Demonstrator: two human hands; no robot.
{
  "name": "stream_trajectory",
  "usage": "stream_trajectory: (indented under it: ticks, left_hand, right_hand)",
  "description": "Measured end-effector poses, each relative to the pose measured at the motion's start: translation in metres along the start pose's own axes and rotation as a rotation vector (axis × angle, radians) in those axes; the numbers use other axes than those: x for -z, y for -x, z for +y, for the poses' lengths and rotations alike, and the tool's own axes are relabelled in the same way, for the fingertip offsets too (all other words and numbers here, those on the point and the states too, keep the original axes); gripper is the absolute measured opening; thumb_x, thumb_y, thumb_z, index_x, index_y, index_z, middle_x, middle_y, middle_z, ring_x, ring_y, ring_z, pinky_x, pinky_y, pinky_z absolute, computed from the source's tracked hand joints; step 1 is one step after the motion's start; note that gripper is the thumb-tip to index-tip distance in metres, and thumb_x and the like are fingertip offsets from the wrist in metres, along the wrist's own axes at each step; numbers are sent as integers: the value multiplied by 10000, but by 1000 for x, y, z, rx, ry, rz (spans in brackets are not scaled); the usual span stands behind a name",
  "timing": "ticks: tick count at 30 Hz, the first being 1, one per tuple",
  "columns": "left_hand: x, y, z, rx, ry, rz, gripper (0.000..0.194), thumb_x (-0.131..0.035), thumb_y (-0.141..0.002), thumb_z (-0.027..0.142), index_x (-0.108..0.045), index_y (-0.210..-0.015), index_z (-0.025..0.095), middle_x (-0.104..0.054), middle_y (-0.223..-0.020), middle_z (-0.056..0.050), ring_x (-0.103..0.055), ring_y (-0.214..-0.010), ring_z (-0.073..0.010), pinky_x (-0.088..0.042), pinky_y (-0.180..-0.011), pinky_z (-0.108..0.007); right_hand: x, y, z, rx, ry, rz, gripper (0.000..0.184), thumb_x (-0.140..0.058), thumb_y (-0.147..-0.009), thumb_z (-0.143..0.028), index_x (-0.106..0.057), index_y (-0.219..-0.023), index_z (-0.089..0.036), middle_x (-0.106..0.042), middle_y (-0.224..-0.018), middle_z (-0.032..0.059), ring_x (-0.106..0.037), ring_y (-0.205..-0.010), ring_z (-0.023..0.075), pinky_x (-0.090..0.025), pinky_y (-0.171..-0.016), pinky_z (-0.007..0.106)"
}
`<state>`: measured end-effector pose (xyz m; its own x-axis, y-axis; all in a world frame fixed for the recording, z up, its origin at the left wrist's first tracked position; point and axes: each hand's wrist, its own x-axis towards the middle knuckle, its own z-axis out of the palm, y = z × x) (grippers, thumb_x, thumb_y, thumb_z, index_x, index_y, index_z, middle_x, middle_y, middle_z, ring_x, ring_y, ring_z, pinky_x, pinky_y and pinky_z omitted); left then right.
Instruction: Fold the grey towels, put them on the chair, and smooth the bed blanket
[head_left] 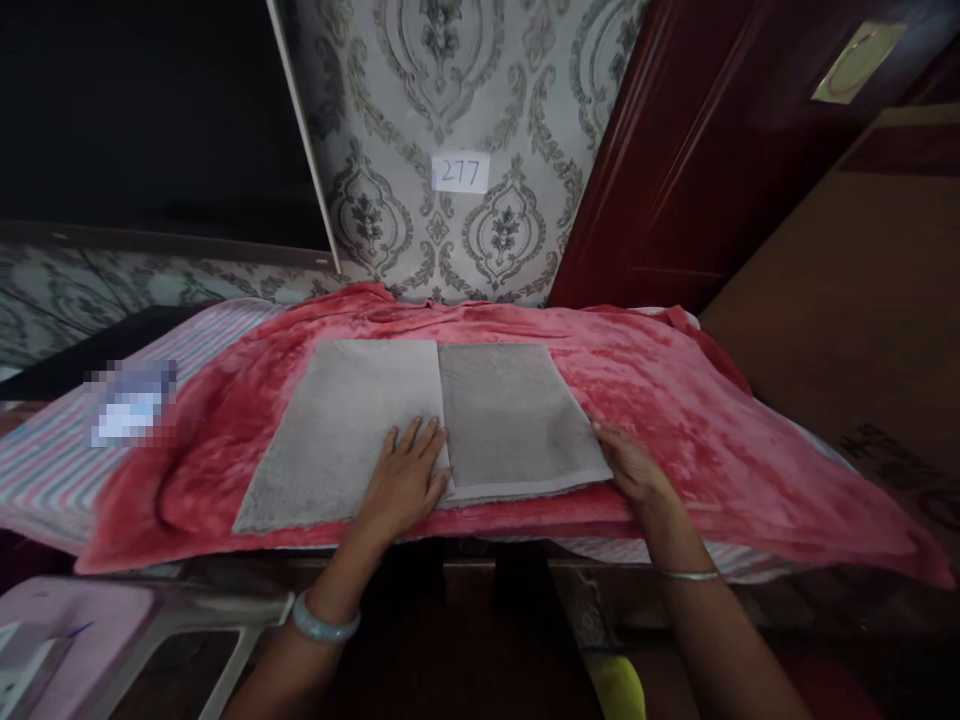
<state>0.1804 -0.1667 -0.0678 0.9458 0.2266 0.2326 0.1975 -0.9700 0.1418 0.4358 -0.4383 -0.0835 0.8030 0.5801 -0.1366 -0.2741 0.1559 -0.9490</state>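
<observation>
A grey plush cloth that looks like a towel [360, 390] lies spread on a red blanket [660, 400]. Its right part is folded over into a darker grey panel [510, 420], whose left edge runs down the middle of the cloth. My left hand [409, 475] rests flat on the towel beside that edge, fingers spread. At the folded side's lower right, my right hand [626, 460] grips the border, with the thumb on top and the other fingers partly hidden.
A striped sheet [56, 470] shows under the blanket, with a blurred object [131, 405] on it. A television [150, 130] stands behind on the left, a cardboard box [847, 300] on the right. A pink stool [82, 620] is at lower left.
</observation>
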Motion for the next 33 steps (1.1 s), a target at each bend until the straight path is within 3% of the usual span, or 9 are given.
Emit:
stream_trajectory:
  ticks: [5,9,12,17,21,25,28,30,33]
  left_hand:
    - [-1,1,-2,5,1,-10,604,-418,-1009,389,-435,-1575,180,-403,-1660,-109,-308,-1561,-339,-248,-1259,-637]
    - [-2,2,-1,13,7,-3,598,-429,-1008,397,-442,-1570,193,-401,-1661,-101,-312,-1562,-330,-245,-1267,-621]
    - [-1,2,0,23,19,-9,599,-449,-1002,386,-443,-1572,200,-392,-1666,-93,-303,-1566,-328,-228,-1275,-617]
    - [5,3,2,39,100,-66,589,-464,-996,356,-457,-1568,217,-390,-1668,-67,-258,-1581,-342,-182,-1278,-653]
    - [7,3,-1,37,265,-69,591,-504,-977,388,-486,-1547,234,-420,-1651,-74,-238,-1589,-333,-116,-1285,-664]
    - [15,1,-17,126,784,7,616,-557,-947,491,-521,-1519,265,-423,-1650,-87,-329,-1558,-307,-136,-1301,-594]
    - [34,-3,-42,355,1355,136,614,-564,-939,573,-562,-1474,273,-454,-1633,-105,-469,-1473,-312,-326,-1248,-539]
    - [50,-7,-66,515,1646,209,565,-591,-926,557,-607,-1403,255,-529,-1569,-127,-601,-1339,-316,-466,-1141,-531]
    - [73,-11,-103,678,1836,265,396,-627,-910,444,-680,-1224,208,-708,-1302,-133,-727,-1070,-269,-594,-953,-465]
  right_hand:
    - [-15,11,15,6,-433,131,200,-791,-782,-351,-756,-920,-211,-807,-914,24,-766,-860,207,-628,-880,348]
    - [-45,29,27,112,-619,264,376,-663,-901,-494,-764,-1082,-181,-797,-1086,78,-739,-1072,221,-582,-1016,408]
    - [-66,38,34,162,-674,321,366,-652,-914,-463,-750,-1140,-193,-786,-1136,70,-713,-1146,222,-564,-1051,440]
    - [-73,27,40,61,-594,463,183,-659,-847,-187,-747,-1006,-200,-802,-963,18,-761,-906,168,-643,-862,311]
    - [-92,7,20,107,-533,442,107,-645,-843,-213,-714,-924,-197,-785,-870,7,-757,-815,163,-651,-769,278]
    - [-165,-3,-14,150,-482,315,169,-674,-805,-263,-708,-946,-178,-790,-903,30,-750,-801,178,-645,-755,306]
    - [-237,-4,-24,185,-389,110,233,-699,-775,-326,-712,-951,-174,-783,-868,29,-740,-804,205,-633,-790,353]
    - [-280,0,-18,210,-256,-31,298,-714,-769,-385,-724,-978,-174,-778,-857,21,-734,-853,225,-615,-855,390]
    - [-327,9,11,273,3,-295,368,-688,-811,-432,-754,-1078,-186,-788,-989,20,-714,-997,228,-557,-990,415]
